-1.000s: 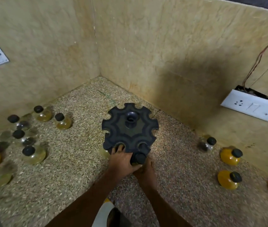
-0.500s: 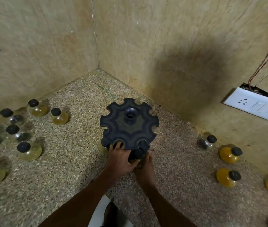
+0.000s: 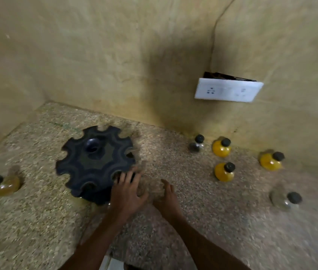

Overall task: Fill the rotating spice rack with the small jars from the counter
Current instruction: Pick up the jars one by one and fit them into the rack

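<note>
At the counter's [image 3: 173, 240] back corner, both hands, left [image 3: 128, 193] and right [image 3: 169, 199], have let go of the rack [image 3: 94, 162], open and empty; next jar.

No text, label or number can be read anywhere.

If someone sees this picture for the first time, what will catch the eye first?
The black notched spice rack stands on the speckled counter, left of centre, with the left hand at its near edge and the right hand open beside it. To the right, three bright yellow jars stand below a white wall socket.
</note>
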